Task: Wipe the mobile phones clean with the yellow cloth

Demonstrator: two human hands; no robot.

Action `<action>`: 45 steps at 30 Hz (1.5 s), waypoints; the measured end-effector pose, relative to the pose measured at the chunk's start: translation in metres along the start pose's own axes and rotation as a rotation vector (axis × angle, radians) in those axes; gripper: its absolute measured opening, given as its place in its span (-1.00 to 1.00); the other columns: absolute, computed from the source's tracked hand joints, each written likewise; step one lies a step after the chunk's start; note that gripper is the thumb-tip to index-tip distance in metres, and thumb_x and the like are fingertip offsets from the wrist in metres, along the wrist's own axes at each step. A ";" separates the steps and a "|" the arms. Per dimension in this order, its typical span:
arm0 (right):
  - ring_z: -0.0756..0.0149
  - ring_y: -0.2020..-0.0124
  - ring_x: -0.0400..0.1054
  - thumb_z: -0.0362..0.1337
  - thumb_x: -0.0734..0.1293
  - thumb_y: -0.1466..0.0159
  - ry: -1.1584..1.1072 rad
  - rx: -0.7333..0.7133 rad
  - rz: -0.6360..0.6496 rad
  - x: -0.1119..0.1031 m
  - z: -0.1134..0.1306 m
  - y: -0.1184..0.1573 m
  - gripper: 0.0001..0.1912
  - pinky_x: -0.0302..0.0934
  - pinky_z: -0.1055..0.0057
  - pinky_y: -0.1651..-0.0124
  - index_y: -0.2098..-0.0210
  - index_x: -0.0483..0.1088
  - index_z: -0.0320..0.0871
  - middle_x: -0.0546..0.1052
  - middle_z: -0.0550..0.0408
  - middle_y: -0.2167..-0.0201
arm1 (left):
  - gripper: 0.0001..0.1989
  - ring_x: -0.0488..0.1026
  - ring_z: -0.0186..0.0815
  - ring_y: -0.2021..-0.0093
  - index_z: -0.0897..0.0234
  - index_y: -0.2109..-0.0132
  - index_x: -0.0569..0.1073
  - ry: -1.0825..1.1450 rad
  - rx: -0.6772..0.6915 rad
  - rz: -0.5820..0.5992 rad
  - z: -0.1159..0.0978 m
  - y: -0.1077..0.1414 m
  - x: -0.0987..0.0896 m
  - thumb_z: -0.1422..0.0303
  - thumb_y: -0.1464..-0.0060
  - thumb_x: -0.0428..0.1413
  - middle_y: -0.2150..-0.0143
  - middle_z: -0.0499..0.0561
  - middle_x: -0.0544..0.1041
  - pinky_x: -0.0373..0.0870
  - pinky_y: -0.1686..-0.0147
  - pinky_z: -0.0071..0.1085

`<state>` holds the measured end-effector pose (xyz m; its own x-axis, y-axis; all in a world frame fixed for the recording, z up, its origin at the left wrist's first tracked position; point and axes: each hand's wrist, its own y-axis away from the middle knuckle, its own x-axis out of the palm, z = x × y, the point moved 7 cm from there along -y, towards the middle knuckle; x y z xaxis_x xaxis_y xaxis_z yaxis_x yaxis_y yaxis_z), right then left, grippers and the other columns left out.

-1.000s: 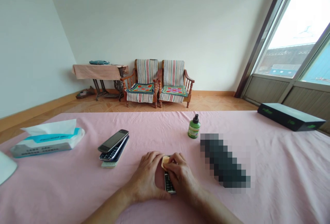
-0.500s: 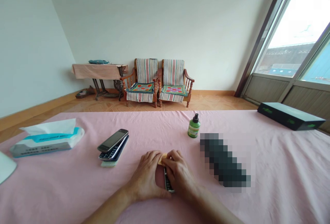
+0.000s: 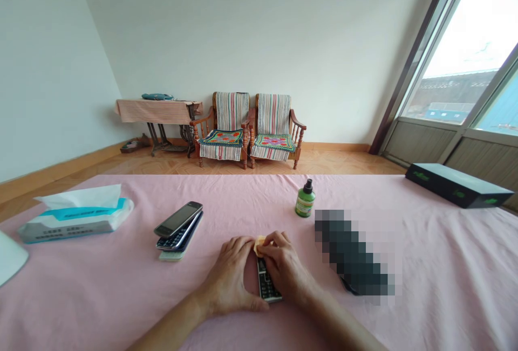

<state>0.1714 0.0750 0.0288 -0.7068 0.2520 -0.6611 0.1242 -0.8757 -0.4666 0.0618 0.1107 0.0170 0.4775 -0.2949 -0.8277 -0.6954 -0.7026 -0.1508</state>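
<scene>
A black keypad mobile phone [image 3: 267,285] lies flat on the pink cloth in front of me. My left hand [image 3: 232,275] steadies it from the left, its thumb at the near end and its fingertips by the far end. In my right hand [image 3: 284,265] is a small pale-yellow cloth [image 3: 259,244], pinched and pressed on the upper part of the phone. That hand hides part of the phone's right side and screen.
Several stacked phones [image 3: 180,227] lie to the left, beyond them a tissue pack [image 3: 76,221]. A green spray bottle [image 3: 305,200] stands ahead right. A blurred dark object [image 3: 352,254] lies right; a black box [image 3: 457,186] sits at the far right corner.
My right hand has shifted slightly up and right with the yellow cloth, uncovering more of the phone's keypad. The left hand stays almost in place.
</scene>
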 end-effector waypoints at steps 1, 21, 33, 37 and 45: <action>0.28 0.22 0.26 -0.57 0.19 -0.21 -0.023 0.019 -0.023 -0.002 -0.004 0.000 -0.68 0.23 0.37 0.14 0.32 0.50 -0.12 0.40 0.05 0.29 | 0.02 0.23 0.12 -0.10 0.23 -0.15 0.25 -0.004 -0.001 0.006 0.000 0.000 0.000 0.05 0.53 0.39 -0.10 0.16 0.31 0.13 -0.12 -0.01; 0.26 0.13 0.34 -0.62 0.16 -0.15 -0.097 0.133 0.106 -0.011 0.001 0.015 -0.55 0.24 0.35 0.06 0.14 0.45 -0.05 0.36 0.00 0.11 | -0.05 0.22 0.11 -0.11 0.25 -0.15 0.26 -0.025 -0.009 0.012 0.000 0.000 -0.001 0.05 0.43 0.35 -0.12 0.17 0.30 0.12 -0.13 -0.01; 0.34 0.34 0.36 -0.57 0.16 -0.16 -0.077 0.122 -0.128 -0.018 -0.011 0.018 -0.74 0.21 0.50 0.29 0.31 0.33 -0.12 0.43 0.09 0.33 | 0.03 0.12 0.11 -0.21 0.27 -0.24 0.17 0.027 0.052 -0.027 0.005 0.007 -0.002 -0.12 0.33 0.31 -0.23 0.24 0.19 0.05 -0.20 0.01; 0.36 0.33 0.37 -0.57 0.14 -0.16 -0.097 0.115 -0.079 -0.011 -0.008 0.018 -0.73 0.23 0.53 0.28 0.33 0.35 -0.12 0.42 0.11 0.34 | -0.21 0.17 0.04 -0.18 0.19 -0.20 0.24 0.078 0.166 -0.123 -0.001 0.010 -0.010 -0.12 0.09 0.20 -0.18 0.17 0.25 0.12 -0.17 -0.05; 0.32 0.11 0.38 -0.63 0.12 -0.08 -0.163 0.055 -0.082 -0.008 -0.005 0.020 -0.30 0.29 0.46 0.08 -0.18 0.17 -0.06 0.39 0.02 0.03 | -0.36 0.20 -0.01 -0.14 0.01 -0.20 0.26 0.085 0.295 -0.033 -0.021 0.014 -0.012 0.04 0.00 0.23 -0.14 0.06 0.30 0.10 -0.16 -0.07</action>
<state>0.1835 0.0576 0.0218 -0.8171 0.2571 -0.5159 0.0267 -0.8772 -0.4794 0.0575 0.0911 0.0364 0.5367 -0.3367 -0.7737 -0.7990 -0.4977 -0.3376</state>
